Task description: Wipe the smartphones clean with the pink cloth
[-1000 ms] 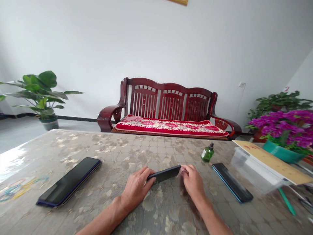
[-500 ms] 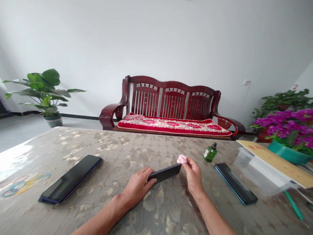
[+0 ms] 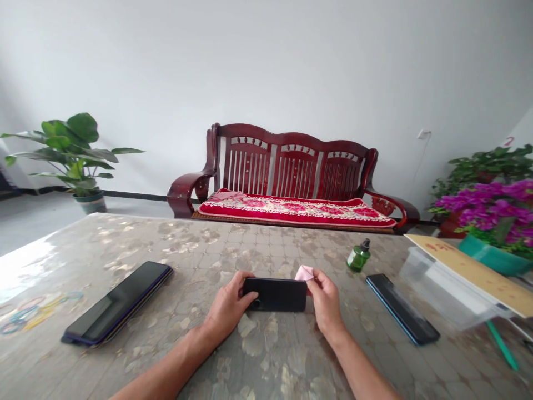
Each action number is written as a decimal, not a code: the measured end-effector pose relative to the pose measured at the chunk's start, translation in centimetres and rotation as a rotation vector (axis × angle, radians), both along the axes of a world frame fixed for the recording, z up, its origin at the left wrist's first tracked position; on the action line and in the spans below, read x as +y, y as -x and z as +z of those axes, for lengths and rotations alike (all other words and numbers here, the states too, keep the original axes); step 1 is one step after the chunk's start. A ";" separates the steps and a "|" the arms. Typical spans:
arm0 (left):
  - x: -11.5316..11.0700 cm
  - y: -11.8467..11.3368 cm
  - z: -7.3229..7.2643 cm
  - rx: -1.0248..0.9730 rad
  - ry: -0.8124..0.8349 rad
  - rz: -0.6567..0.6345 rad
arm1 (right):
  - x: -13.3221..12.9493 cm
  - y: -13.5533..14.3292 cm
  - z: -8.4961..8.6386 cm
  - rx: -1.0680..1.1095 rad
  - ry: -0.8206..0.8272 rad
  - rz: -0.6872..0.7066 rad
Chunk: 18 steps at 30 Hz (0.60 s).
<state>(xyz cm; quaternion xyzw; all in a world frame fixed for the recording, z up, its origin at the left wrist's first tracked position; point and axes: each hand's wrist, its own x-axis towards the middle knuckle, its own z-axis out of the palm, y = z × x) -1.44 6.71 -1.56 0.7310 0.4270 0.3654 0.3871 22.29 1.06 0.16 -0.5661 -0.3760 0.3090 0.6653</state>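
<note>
A black phone point(image 3: 277, 295) is held on its long edge near the middle of the patterned table point(image 3: 166, 236), its dark face turned towards me. My left hand point(image 3: 230, 304) grips its left end, thumb across the front and fingers behind. A small pink cloth point(image 3: 304, 273) is pinched in my right hand point(image 3: 325, 300) at the phone's upper right corner. Part of the cloth is hidden by my fingers.
Stacked phones point(image 3: 119, 305) lie on the left, near coloured rubber bands point(image 3: 35, 314). On the right are a green bottle point(image 3: 358, 256), another phone point(image 3: 402, 309), a clear plastic box point(image 3: 441, 294), a green-handled tool point(image 3: 502, 345) and a flower pot point(image 3: 495, 255).
The phone has turned from a slanted, narrow view to show its broad dark face, nearly level. My left hand has shifted slightly left and up; the cloth remains at the right corner.
</note>
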 end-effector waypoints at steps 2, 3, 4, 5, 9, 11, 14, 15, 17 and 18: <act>0.6 0.1 -0.7 -0.115 0.035 0.030 | -0.5 0.4 0.0 -0.044 0.003 0.039; 0.8 0.2 -1.0 -0.140 0.050 0.047 | -0.7 0.5 0.0 -0.068 0.004 0.057; 1.0 0.2 -1.1 -0.147 0.060 0.063 | -0.9 0.6 -0.1 -0.099 0.000 0.069; 1.2 0.3 -1.2 -0.141 0.065 0.077 | -1.0 0.6 -0.2 -0.138 -0.010 0.073; 1.3 0.4 -1.1 -0.032 0.049 0.116 | -1.6 0.2 -0.8 -0.402 -0.109 0.047; 1.3 0.4 -0.8 0.065 0.038 0.139 | -2.0 0.1 -0.9 -0.548 -0.148 0.067; 1.3 0.2 -0.2 0.194 0.038 0.163 | -2.8 0.6 -0.8 -0.716 -0.159 0.158; 1.2 0.2 0.1 0.219 0.039 0.161 | -3.0 0.9 -0.6 -0.762 -0.153 0.196; 1.2 0.1 0.5 0.243 0.030 0.150 | -3.3 1.6 -0.3 -0.845 -0.144 0.269; 1.1 0.1 0.6 0.247 0.021 0.145 | -3.4 1.9 -0.2 -0.880 -0.140 0.297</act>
